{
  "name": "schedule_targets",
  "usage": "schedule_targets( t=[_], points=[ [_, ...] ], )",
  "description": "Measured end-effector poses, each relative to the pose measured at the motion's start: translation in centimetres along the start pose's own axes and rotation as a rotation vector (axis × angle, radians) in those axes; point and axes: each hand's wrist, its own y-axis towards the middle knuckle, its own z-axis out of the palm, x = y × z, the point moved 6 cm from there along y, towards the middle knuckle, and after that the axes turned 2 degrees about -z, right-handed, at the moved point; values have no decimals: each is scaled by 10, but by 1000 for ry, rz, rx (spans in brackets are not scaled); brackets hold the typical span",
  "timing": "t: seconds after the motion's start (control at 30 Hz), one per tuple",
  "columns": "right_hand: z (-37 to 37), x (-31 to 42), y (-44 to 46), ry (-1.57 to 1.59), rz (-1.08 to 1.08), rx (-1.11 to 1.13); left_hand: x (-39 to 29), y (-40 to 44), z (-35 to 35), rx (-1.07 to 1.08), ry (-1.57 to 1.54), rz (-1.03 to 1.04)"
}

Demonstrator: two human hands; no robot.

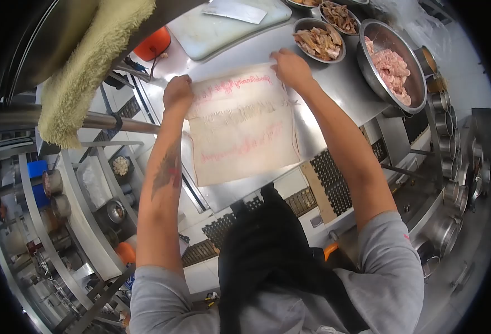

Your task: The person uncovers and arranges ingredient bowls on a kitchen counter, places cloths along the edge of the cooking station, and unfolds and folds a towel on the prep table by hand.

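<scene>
A pale cloth-like sheet [240, 131] with faded pink and grey lettering lies spread over the front of the steel table [212, 69]. Its far left corner is in my left hand [178, 92], whose fingers are closed on it. My right hand [291, 68] pinches the far right corner. The sheet hangs or lies flat between both hands, its near edge close to the table's front edge.
Beyond the sheet a white cutting board [223, 30] carries a cleaver [235, 10]. Bowls of cut meat [319, 43] and a large bowl of pink meat [393, 69] stand at the right. A yellow towel [92, 69] hangs at the left, near an orange object [153, 44].
</scene>
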Motion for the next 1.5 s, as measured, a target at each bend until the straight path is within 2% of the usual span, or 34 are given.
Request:
schedule_targets(
  t=[0.03, 0.1, 0.13, 0.2, 0.23, 0.27, 0.3, 0.33, 0.37, 0.43, 0.57, 0.63, 0.73, 0.9, 0.97, 1.0, 1.07, 1.13, 1.17, 1.23, 1.27, 1.33, 1.37, 1.43, 1.47, 1.5],
  points=[
    [7, -6, 15, 0, -5, -5, 2, 11, 10, 184, 106, -45],
    [26, -19, 28, -108, 111, 114, 1, 18, 13, 170, 80, -113],
    [28, -20, 28, -107, 113, 116, -4, 17, 6, 23, 19, -83],
    [11, -13, 13, 54, 55, -227, -19, -8, -11, -207, -127, -11],
    [-7, -4, -7, 89, -18, -296, -26, -33, -29, -303, -211, 32],
    [-28, 6, -36, 126, -94, -367, -22, -65, -34, -424, -116, 333],
    [-32, 8, -68, 118, -150, -236, -26, -108, -53, -216, -210, 282],
    [-36, 9, -107, 114, -204, -103, -23, -152, -65, -191, -243, 353],
    [-30, 11, -149, 142, -203, 38, -9, -192, -64, -31, -262, 288],
    [-41, 36, -203, 281, -339, 238, -14, -244, -78, 117, -370, 352],
    [-19, 43, -255, 222, -371, 122, 27, -291, -44, 134, -357, 398],
    [-17, 44, -266, 159, -325, 114, 31, -291, -46, 134, -268, 490],
    [-22, 44, -271, 205, -236, 173, 23, -291, -62, 172, -284, 469],
    [-26, 48, -267, 173, -307, 148, 24, -287, -58, 131, -235, 583],
    [-28, 41, -257, 198, -313, 172, 21, -277, -68, 280, -194, 567],
    [-31, 35, -250, 282, -194, 220, 17, -269, -73, 286, -193, 571],
    [-27, 20, -236, 359, 8, 301, 23, -249, -80, 238, -275, 297],
    [-26, 9, -201, 314, 34, 152, 15, -218, -76, 85, -263, 242],
    [-23, 6, -185, 313, 34, 86, 13, -202, -64, 85, -263, 242],
    [-13, 6, -161, 206, 47, 101, 15, -180, -43, 46, -126, 184],
    [-8, 10, -160, 207, 48, 102, 14, -182, -38, 48, -126, 184],
    [-18, 21, -155, 35, -38, -108, -8, -188, -44, -183, -71, 262],
    [-20, 27, -160, 35, -42, -108, -17, -197, -46, -185, -71, 259],
    [-17, 64, -190, -68, -345, -12, -43, -231, -48, -69, 30, 471],
    [13, 50, -207, -116, -312, 201, -34, -237, -46, -66, 32, 466],
    [16, 49, -221, -108, -315, 211, -17, -245, -39, 1, 52, 411]
  ],
)
